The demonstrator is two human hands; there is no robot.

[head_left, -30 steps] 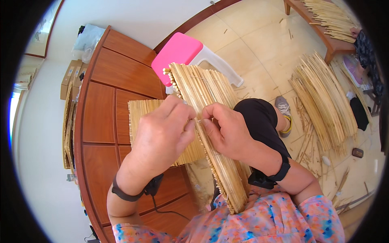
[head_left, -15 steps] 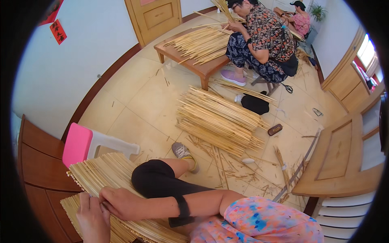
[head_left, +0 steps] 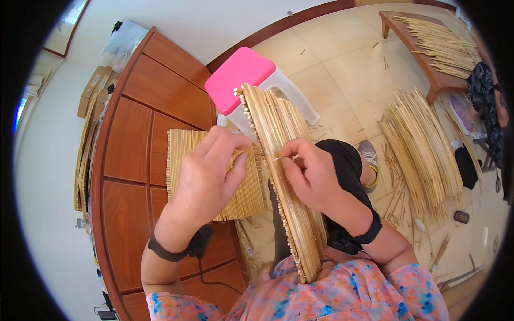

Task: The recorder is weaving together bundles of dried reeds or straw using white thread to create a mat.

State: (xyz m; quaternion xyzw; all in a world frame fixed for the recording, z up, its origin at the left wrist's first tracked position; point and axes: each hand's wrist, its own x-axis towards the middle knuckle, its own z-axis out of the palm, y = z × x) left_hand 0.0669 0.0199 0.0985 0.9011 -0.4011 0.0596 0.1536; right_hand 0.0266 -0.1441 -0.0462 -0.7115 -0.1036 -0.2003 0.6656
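A mat of straw-coloured stalks (head_left: 284,128) lies slanted over my lap, its edge of cut stalk ends facing left. My right hand (head_left: 313,176) is over the mat near that edge, thumb and forefinger pinching a thin white thread (head_left: 277,159). Just left of the edge, my left hand (head_left: 206,174) hangs with curled fingers, thumb tip close to the forefinger; anything between them is too small to make out. Behind the left hand is another stalk mat (head_left: 182,155), partly hidden by it.
A pink-topped stool (head_left: 241,75) stands ahead beside a brown wooden cabinet (head_left: 126,139). At right, bundled stalks (head_left: 423,150) and scraps lie on the tiled floor. Beyond is a low table (head_left: 441,80) bearing more stalks, with a person partly visible at the edge.
My view has swung left. My hands, close together at the mat's edge before, are now apart, and the mat lies more steeply across my lap.
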